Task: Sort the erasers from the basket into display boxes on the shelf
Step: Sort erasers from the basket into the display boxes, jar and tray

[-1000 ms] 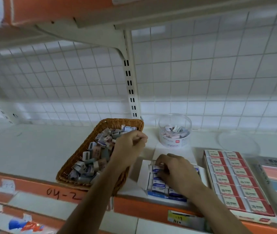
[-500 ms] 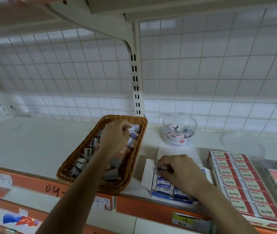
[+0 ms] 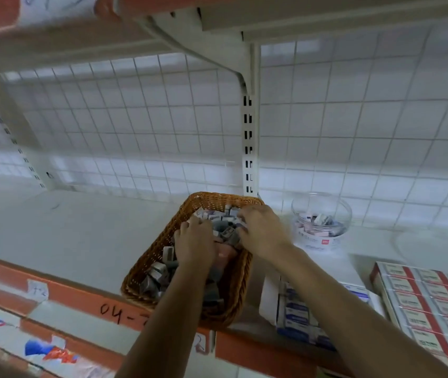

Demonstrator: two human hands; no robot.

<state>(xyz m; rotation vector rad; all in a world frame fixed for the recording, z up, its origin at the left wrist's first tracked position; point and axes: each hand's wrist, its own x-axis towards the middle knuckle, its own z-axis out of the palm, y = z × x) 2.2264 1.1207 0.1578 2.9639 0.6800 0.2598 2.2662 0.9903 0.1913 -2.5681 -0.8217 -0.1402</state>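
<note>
Together, left hand (image 3: pixel 194 241), right hand (image 3: pixel 262 233) among grey-sleeved erasers (image 3: pixel 224 222), wicker basket (image 3: pixel 149 255); grips unclear

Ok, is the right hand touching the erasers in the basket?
Touching. The head view shows the right hand with fingers dug into the erasers at the far end of the basket.

Head camera, close above shelf (image 3: pixel 80 236)
</note>
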